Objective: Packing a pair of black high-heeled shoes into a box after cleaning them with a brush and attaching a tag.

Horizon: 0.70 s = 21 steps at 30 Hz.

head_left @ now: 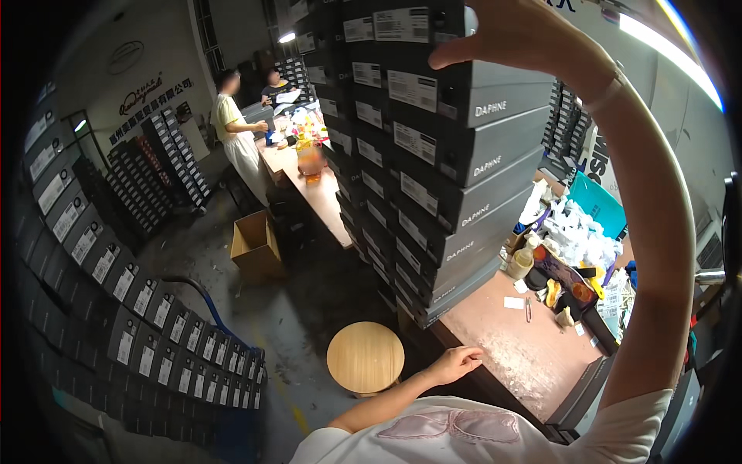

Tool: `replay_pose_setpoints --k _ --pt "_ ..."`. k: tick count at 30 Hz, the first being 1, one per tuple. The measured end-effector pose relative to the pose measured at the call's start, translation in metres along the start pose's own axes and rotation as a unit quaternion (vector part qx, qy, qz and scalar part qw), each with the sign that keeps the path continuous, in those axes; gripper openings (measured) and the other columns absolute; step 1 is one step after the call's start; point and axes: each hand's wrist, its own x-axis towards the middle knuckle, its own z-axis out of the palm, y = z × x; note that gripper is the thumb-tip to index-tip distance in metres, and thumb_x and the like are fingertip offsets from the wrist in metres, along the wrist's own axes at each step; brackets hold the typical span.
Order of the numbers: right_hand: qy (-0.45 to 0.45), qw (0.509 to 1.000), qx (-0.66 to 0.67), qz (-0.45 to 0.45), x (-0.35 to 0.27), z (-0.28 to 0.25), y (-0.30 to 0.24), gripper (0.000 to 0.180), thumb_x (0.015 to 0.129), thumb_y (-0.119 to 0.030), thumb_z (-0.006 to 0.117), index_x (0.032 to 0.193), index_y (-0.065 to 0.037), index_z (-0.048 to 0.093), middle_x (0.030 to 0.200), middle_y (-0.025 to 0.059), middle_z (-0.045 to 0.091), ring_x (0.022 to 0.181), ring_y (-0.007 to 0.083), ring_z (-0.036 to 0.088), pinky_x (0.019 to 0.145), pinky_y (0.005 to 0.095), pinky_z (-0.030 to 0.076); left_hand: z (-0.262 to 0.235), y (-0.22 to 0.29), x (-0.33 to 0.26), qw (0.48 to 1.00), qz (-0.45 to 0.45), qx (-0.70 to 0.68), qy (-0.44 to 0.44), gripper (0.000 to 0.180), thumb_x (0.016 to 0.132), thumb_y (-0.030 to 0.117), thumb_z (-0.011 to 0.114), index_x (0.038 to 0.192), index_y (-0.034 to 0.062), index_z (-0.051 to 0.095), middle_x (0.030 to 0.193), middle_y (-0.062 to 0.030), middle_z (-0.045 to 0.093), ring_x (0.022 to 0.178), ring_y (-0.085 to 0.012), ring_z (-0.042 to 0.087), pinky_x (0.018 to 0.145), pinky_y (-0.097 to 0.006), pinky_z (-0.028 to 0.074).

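Note:
A tall stack of dark grey shoe boxes (495, 158) with white labels on their ends rises in front of me. High up against it is my right hand (514, 35), its thumb pressed on the end of an upper shoe box (495, 73). That hand's other fingers run past the top of the picture and are partly hidden. Down by the near left edge of the worktable (510, 348), my left hand (456, 365) has loosely bent fingers and nothing in it. A round wooden stool (365, 357) stands left of it.
Long rows of shoe boxes (154, 309) curve along my left. On the worktable lie a bottle (522, 260), white crumpled paper (580, 236) and a teal bin (599, 203). An open carton (257, 243) sits on the floor. Two people (236, 124) are at a far table.

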Motion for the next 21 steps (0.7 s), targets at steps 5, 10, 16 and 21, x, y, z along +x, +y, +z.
replay_pose_setpoints --k 5,10,16,21 --pt "-0.055 0.981 -0.174 0.072 0.048 0.029 -0.040 0.080 0.066 -0.036 0.079 0.132 -0.004 0.047 0.124 0.0205 0.048 0.120 0.0412 0.043 0.097 0.0564 0.041 -0.024 0.006 -0.011 0.998 0.012 0.044 -0.041 0.034 0.090 0.022 0.063 0.115 -0.0021 0.060 0.101 -0.0182 0.067 0.090 -0.0254 0.066 0.080 -0.034 0.051" --pt "-0.016 0.984 -0.157 0.078 0.012 -0.022 -0.024 0.081 0.064 -0.028 0.076 0.133 -0.001 0.044 0.121 0.0212 0.048 0.112 0.0381 0.049 0.091 0.0470 0.047 -0.025 0.028 0.025 0.978 0.116 0.097 -0.142 0.037 0.091 0.023 0.062 0.118 -0.0005 0.059 0.106 -0.0200 0.065 0.095 -0.0275 0.065 0.083 -0.035 0.051" --pt "0.103 0.973 -0.122 0.166 -0.182 -0.065 0.008 0.098 0.063 -0.020 0.083 0.145 -0.006 0.032 0.136 0.0197 0.041 0.122 0.0385 0.045 0.098 0.0446 0.044 -0.032 0.101 0.075 0.981 0.184 -0.038 -0.048 0.052 0.089 0.022 0.067 0.133 0.0008 0.047 0.126 -0.0127 0.055 0.111 -0.0196 0.054 0.092 -0.032 0.046" --pt "0.055 0.967 -0.125 0.214 -0.398 -0.058 -0.068 0.119 0.052 -0.048 0.089 0.141 0.003 0.030 0.134 0.0194 0.039 0.121 0.0371 0.045 0.099 0.0497 0.040 -0.014 0.128 0.114 0.788 0.063 -0.592 -0.157 0.077 0.093 0.060 0.043 0.143 0.0033 0.032 0.139 -0.0094 0.044 0.124 -0.0188 0.046 0.103 -0.035 0.039"
